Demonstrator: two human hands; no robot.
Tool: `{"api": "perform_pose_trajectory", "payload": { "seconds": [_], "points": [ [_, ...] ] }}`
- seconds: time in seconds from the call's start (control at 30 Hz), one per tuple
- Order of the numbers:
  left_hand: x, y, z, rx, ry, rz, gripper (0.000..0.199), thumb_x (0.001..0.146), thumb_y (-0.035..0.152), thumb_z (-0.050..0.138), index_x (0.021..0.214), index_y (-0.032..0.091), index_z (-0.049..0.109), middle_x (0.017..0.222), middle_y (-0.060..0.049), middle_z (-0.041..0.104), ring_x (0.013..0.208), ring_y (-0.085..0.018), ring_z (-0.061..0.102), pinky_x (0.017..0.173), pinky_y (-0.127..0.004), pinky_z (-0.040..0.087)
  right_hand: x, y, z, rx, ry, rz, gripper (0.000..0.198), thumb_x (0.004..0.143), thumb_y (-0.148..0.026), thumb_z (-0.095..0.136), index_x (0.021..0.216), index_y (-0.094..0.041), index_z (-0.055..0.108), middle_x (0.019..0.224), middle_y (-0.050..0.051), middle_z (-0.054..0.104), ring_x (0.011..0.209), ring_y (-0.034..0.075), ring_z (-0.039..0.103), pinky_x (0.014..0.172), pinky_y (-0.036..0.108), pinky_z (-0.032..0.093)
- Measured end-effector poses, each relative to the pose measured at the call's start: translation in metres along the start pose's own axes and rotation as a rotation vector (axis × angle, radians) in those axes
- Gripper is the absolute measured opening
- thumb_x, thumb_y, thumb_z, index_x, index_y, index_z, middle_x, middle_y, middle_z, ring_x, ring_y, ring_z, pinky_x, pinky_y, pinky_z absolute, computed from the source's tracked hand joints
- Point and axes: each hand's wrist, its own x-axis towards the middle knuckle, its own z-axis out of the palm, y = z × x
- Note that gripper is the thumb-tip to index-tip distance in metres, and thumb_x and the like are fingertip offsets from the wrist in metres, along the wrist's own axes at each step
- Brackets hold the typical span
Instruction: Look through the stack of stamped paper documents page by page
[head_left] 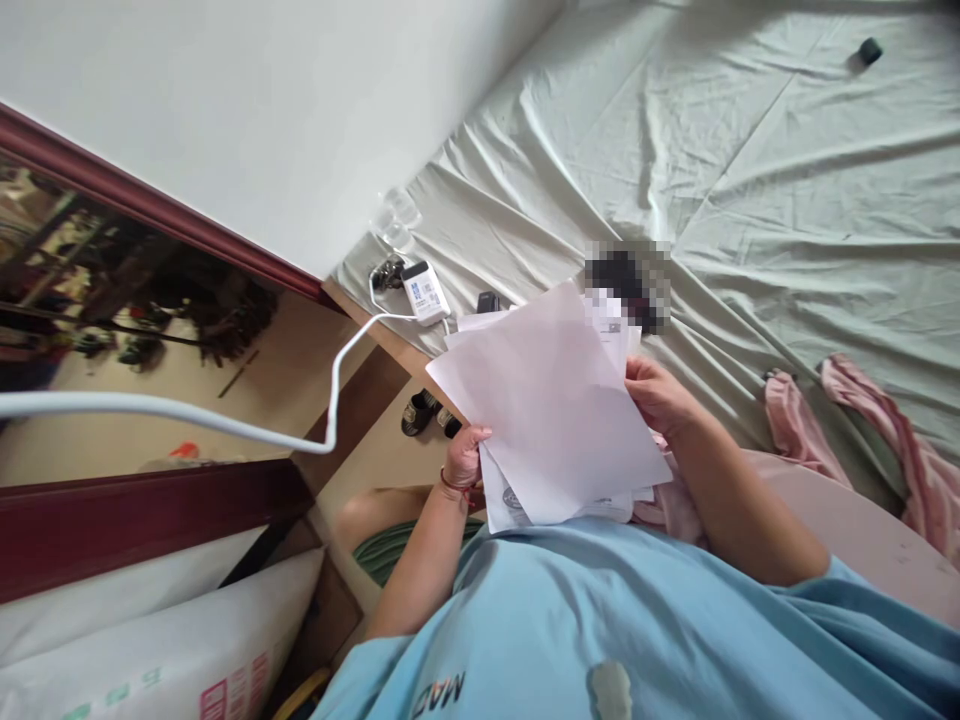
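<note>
At the middle of the frame, just above a light blue shirt (600,620), a loose stack of white paper sheets (547,410) is held tilted, the sheets fanned unevenly, the top one blank. The left hand (463,458) pinches the stack's lower left edge, thumb on top. The right hand (656,395) grips the right edge, fingers curled behind. Beyond lie a wrinkled pale green bedsheet (750,150) and a white charger (424,292).

A white charger (424,291) lies on the rumpled bedsheet (787,180) near pink cloth (885,420).
</note>
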Motion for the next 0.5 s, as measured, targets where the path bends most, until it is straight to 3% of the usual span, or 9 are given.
{"api": "perform_pose_trajectory", "payload": {
  "seconds": [0.1, 0.17, 0.33, 0.43, 0.5],
  "points": [
    [-0.002, 0.01, 0.016, -0.06, -0.089, -0.04, 0.037, 0.063, 0.044, 0.092, 0.089, 0.019, 0.08, 0.096, -0.006, 0.08, 0.096, -0.027, 0.076, 0.09, -0.04, 0.061, -0.003, 0.0, -0.001, -0.039, 0.014, 0.039, 0.039, 0.05, -0.042, 0.099, 0.075, -0.019, 0.08, 0.062, 0.003, 0.074, 0.053, 0.02, 0.07, 0.052, 0.027, 0.056],
    [-0.003, 0.017, 0.025, -0.077, -0.113, -0.046, 0.042, 0.063, 0.042, 0.094, 0.094, 0.017, 0.081, 0.096, -0.008, 0.081, 0.09, -0.026, 0.076, 0.088, -0.04, 0.061, -0.005, -0.002, -0.003, -0.02, 0.059, -0.01, 0.036, 0.05, -0.044, 0.099, 0.069, -0.02, 0.078, 0.063, 0.002, 0.074, 0.055, 0.02, 0.07, 0.053, 0.029, 0.057],
    [0.0, 0.023, 0.026, -0.096, -0.026, -0.05, 0.036, 0.059, 0.042, 0.094, 0.081, 0.017, 0.08, 0.079, -0.004, 0.078, 0.069, -0.018, 0.07, 0.072, -0.032, 0.059, -0.011, -0.007, -0.01, 0.009, 0.17, -0.135, 0.031, 0.064, -0.044, 0.094, 0.087, -0.026, 0.083, 0.085, 0.003, 0.081, 0.078, 0.024, 0.076, 0.075, 0.037, 0.063],
    [0.004, 0.019, 0.02, -0.094, 0.032, -0.031, 0.026, 0.056, 0.035, 0.089, 0.059, 0.019, 0.07, 0.06, 0.002, 0.068, 0.056, -0.013, 0.059, 0.057, -0.026, 0.051, -0.016, -0.003, -0.01, -0.01, 0.138, -0.143, 0.038, 0.063, -0.048, 0.093, 0.093, -0.027, 0.084, 0.092, 0.005, 0.081, 0.088, 0.029, 0.077, 0.085, 0.044, 0.063],
    [0.006, 0.018, 0.018, -0.063, 0.015, -0.025, 0.029, 0.057, 0.033, 0.087, 0.053, 0.018, 0.062, 0.055, 0.004, 0.061, 0.053, -0.011, 0.053, 0.054, -0.025, 0.047, -0.021, -0.001, -0.007, -0.028, 0.077, -0.129, 0.042, 0.059, -0.048, 0.095, 0.093, -0.026, 0.084, 0.092, 0.006, 0.081, 0.09, 0.031, 0.077, 0.087, 0.046, 0.063]
  ]
}}
